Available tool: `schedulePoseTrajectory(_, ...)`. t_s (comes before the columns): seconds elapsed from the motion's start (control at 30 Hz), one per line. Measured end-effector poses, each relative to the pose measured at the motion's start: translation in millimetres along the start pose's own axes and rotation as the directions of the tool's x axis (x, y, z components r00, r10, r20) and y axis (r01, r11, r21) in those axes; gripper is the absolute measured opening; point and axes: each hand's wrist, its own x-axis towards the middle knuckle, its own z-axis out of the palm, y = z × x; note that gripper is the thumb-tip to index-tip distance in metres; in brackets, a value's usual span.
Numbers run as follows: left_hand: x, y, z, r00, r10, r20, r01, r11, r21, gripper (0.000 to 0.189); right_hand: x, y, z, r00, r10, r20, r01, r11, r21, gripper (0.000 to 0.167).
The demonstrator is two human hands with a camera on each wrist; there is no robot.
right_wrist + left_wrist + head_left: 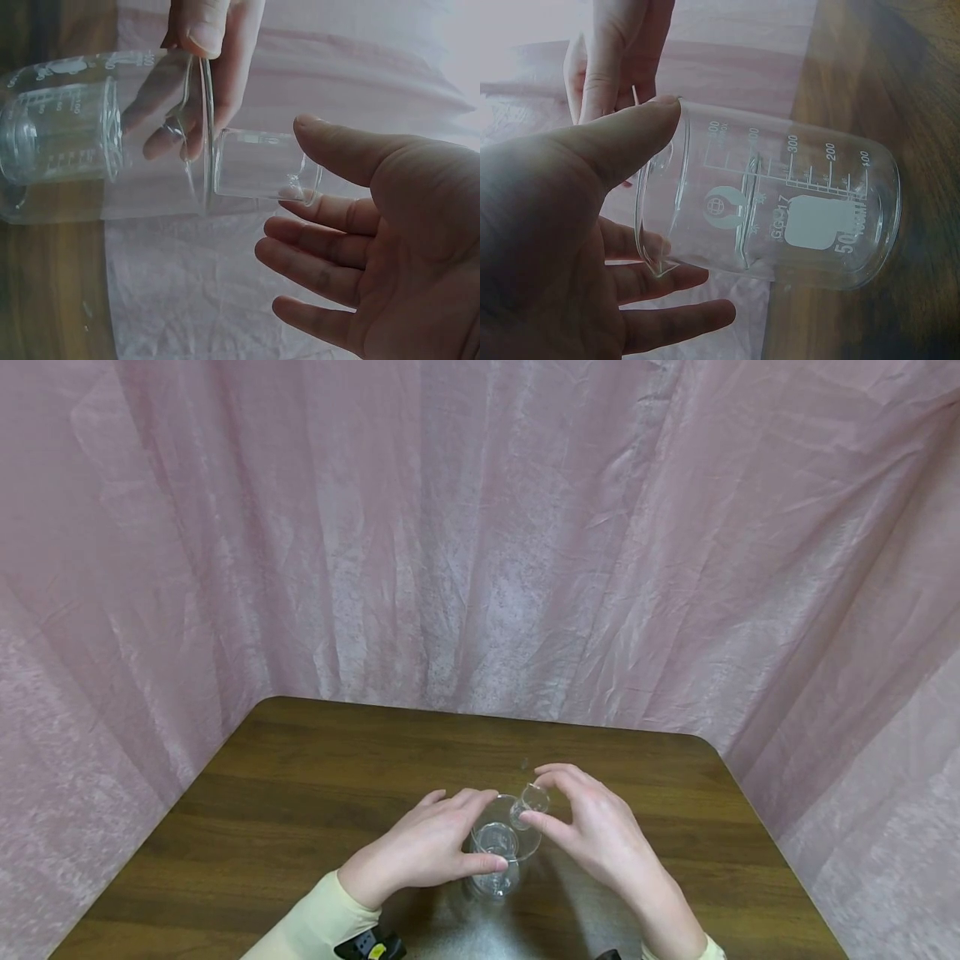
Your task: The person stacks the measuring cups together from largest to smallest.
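Note:
A large clear glass beaker [810, 221] with white volume marks stands upright on the wooden table. My left hand [423, 847] grips it at the rim, thumb on the near side and fingers around the far side. Inside it, at the bottom, sits a medium glass beaker [71, 135] with its own white marks. Between thumb and fingertips, my right hand [596, 822] pinches a small glass beaker [259, 165] near its rim. That small beaker is held tilted, its base right at the large beaker's mouth.
The brown wooden table [360, 752] has rounded far corners. Pink curtains [480, 568] hang behind it and along both sides. A small clear spot [524, 763] shows on the tabletop beyond the beakers. Black straps [371, 945] sit at the wrists.

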Motion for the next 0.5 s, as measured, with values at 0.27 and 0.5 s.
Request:
schedulePoseTrajectory(0.27, -0.8, 0.9, -0.9, 1.000, -0.003, -0.001, 0.003, 1.000, -0.002, 0.087, 0.0, -3, 7, 0.999, 0.003, 0.032, -0.003, 1.000, 0.006, 0.032)
schedulePoseTrajectory(0.5, -0.8, 1.6, -1.0, 1.000, -0.007, 0.002, 0.007, 1.000, 0.003, 0.087, 0.3, -4, 16, 0.998, 0.004, 0.062, -0.003, 1.000, -0.008, 0.032)
